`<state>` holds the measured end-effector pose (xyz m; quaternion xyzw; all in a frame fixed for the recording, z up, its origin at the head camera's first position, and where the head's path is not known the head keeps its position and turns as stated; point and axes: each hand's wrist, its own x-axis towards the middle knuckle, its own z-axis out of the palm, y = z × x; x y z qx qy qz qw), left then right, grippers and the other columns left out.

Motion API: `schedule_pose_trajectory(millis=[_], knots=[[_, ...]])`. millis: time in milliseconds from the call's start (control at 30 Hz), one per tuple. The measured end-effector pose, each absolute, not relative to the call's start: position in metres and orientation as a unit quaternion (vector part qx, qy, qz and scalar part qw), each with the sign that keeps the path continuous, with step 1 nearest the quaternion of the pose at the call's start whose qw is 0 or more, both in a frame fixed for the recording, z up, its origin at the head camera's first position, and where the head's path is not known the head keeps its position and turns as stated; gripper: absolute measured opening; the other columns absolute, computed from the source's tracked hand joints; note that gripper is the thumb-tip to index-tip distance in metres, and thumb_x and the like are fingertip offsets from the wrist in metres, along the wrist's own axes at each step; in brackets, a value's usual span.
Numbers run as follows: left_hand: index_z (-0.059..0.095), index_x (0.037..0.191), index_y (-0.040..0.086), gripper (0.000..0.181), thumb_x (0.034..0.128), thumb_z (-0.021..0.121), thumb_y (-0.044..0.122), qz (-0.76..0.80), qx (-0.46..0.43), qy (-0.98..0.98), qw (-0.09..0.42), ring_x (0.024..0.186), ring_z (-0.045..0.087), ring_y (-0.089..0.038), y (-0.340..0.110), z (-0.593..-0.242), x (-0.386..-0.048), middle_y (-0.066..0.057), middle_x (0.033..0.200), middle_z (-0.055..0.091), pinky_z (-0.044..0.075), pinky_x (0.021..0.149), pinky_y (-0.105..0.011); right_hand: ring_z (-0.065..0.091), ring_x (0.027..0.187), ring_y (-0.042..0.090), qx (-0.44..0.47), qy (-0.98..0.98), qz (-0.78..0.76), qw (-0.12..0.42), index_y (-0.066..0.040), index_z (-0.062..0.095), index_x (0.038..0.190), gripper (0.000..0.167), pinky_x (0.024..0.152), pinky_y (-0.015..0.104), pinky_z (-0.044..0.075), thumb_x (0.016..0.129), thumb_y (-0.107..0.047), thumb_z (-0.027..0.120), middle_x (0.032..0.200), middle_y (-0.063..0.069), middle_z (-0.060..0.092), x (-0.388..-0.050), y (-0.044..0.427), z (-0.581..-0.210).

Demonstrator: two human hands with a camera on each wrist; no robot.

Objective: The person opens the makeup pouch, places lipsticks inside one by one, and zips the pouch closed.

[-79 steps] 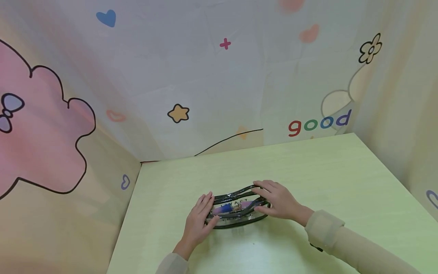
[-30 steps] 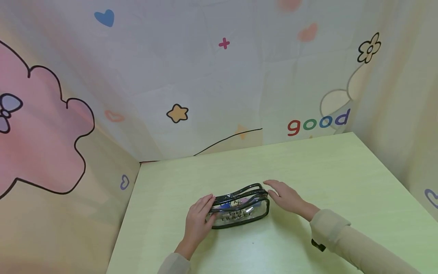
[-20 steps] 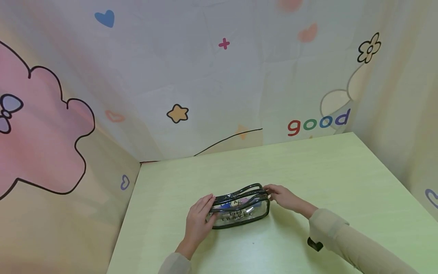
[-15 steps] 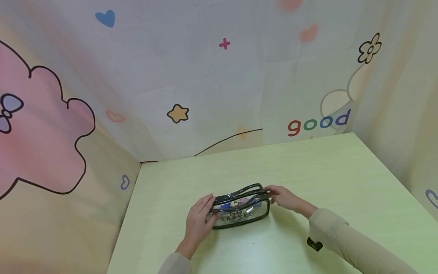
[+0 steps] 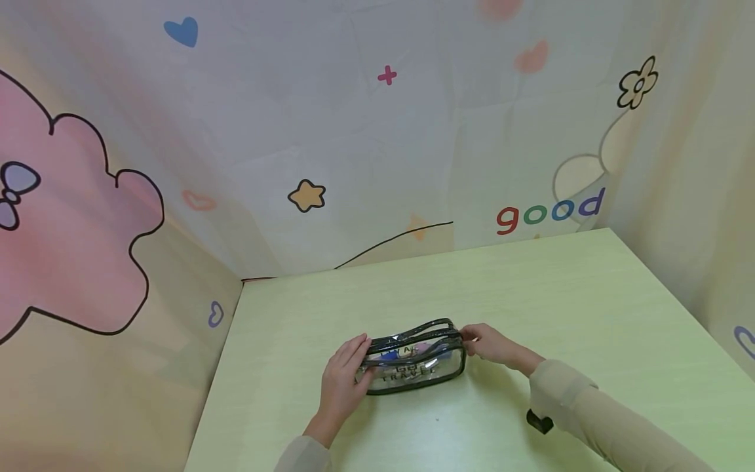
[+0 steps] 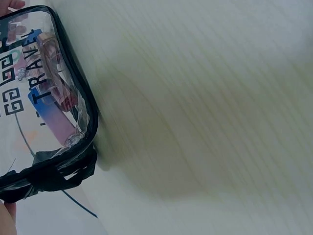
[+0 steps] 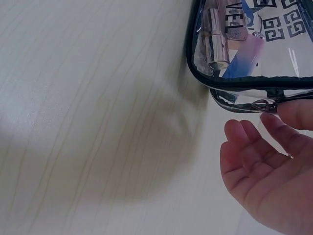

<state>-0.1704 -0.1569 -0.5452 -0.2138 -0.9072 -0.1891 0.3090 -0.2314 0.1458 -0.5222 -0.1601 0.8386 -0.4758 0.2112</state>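
Note:
A clear pouch (image 5: 445, 368) with black piping and "TRAVEL" lettering stands on the table. My left hand (image 5: 341, 380) holds its left end, fingers over the top and thumb at the front. At the other end my right hand (image 5: 491, 345) has thumb and forefinger together on the zipper end. The right wrist view shows a small zipper pull (image 7: 261, 105) at those fingertips, while the other fingers curl loosely below. Through the clear wall I see a blue-and-pink tube (image 7: 244, 58) and a shiny lipstick-like tube (image 7: 215, 41). Part of the left end is hidden behind my left hand.
The pale green table (image 5: 519, 282) extends around the pouch on all sides. Fabric walls with printed hearts, a star (image 5: 307, 195) and the word "good" (image 5: 550, 211) rise behind and beside it. A dark strap piece (image 5: 539, 421) hangs under my right sleeve.
My right hand has left the pouch's top edges, moved to its right end and closed on the zipper pull there. The pouch front now stands more upright; my left hand has stayed at the left end.

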Motion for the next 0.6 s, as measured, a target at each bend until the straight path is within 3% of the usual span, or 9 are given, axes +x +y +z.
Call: schedule_pose_trajectory(millis=[233,600], knots=[[0.057,0.117,0.011,0.050,0.0701,0.071,0.019,-0.188,-0.214,-0.907,0.309,0.112,0.051,-0.016,-0.1566,-0.5453,-0.1699,0.000,0.122,0.055,0.044,0.090,-0.033,0.050,0.073,0.013,-0.159,0.841,-0.472,0.210,0.005,0.057,0.097,0.021,0.058,0.030,0.043,0.078,-0.002,0.050,0.092,0.013,0.059,-0.2329,0.1493,-0.5232],[0.058,0.116,0.011,0.052,0.0669,0.073,0.017,-0.180,-0.214,-0.903,0.326,0.110,0.052,-0.017,-0.1553,-0.5456,-0.1693,-0.001,0.121,0.056,0.045,0.088,-0.033,0.056,0.076,0.021,-0.141,0.797,-0.513,0.285,0.006,0.052,0.092,0.018,0.059,0.032,0.043,0.079,-0.004,0.044,0.083,0.008,0.056,-0.2349,0.1549,-0.5312]])
